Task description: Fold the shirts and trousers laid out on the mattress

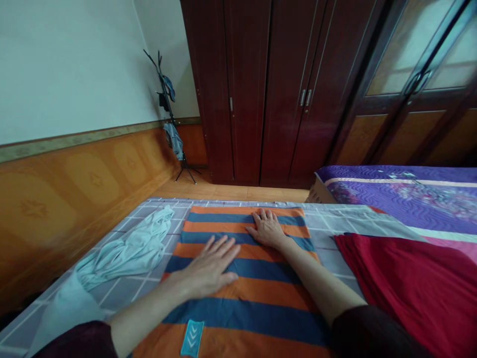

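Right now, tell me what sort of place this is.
Probably a bedroom: there is a tall dark-red wardrobe, a coat stand and what looks like a purple-covered bed.

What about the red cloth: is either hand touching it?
No, the left hand and the right hand are over the striped cloth, left of the red cloth.

- Striped cloth (257,288): near end cut off.
- Left hand (212,268): blurred to my eye.
- Red cloth (410,278): runs out of sight rightward.
- Wardrobe (286,94): top cut off.
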Available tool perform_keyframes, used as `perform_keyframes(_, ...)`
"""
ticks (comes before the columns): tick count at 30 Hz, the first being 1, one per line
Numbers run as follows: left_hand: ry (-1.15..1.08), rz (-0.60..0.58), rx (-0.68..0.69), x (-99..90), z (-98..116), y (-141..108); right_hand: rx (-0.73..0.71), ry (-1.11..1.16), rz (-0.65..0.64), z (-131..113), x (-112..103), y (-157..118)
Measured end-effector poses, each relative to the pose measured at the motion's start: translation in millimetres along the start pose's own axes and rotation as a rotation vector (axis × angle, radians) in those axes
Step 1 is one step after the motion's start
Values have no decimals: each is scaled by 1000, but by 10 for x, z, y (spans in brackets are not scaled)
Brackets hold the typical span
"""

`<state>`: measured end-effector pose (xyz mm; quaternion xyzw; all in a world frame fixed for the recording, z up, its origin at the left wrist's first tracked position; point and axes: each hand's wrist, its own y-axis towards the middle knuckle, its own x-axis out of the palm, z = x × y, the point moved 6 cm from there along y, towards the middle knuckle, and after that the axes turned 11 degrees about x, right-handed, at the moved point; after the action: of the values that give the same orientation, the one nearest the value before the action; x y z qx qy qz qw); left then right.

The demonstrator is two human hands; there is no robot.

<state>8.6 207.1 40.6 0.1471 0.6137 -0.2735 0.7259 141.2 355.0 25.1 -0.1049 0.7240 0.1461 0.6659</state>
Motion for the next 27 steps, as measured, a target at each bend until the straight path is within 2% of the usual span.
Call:
perform_keyframes(2,-44,8,225,68,615,160,-25,7,-48,24,-50,38)
perform_keyframes(5,23,74,493,347,1442,322,-68,14,-127,74,-100,70)
perform_keyframes(7,92,97,656,584,1826,350,-86,18,-159,96,-115,63)
perform_keyframes(9,158,134,780,728,2035,332,-89,22,-167,106,-126,39)
perform_keyframes(11,200,193,791,719,2066,318,-76,30,-150,130,-154,17)
perform_keyframes(13,193,237,706,611,1978,317,-22,39,-102,221,-216,12)
perform_keyframes(16,154,235,611,513,1829,290,169,41,2,561,-332,5)
perform_keyframes(19,182,233,591,615,1770,238,381,24,49,1022,-349,-76)
perform_keyframes(21,235,272,582,730,1767,188,450,9,39,1270,-284,-162)
perform_keyframes(24,365,391,585,867,1760,32,442,-5,26,1475,-158,-255)
perform_keyframes(27,480,501,606,970,1660,-243,409,-14,45,1551,-81,-246)
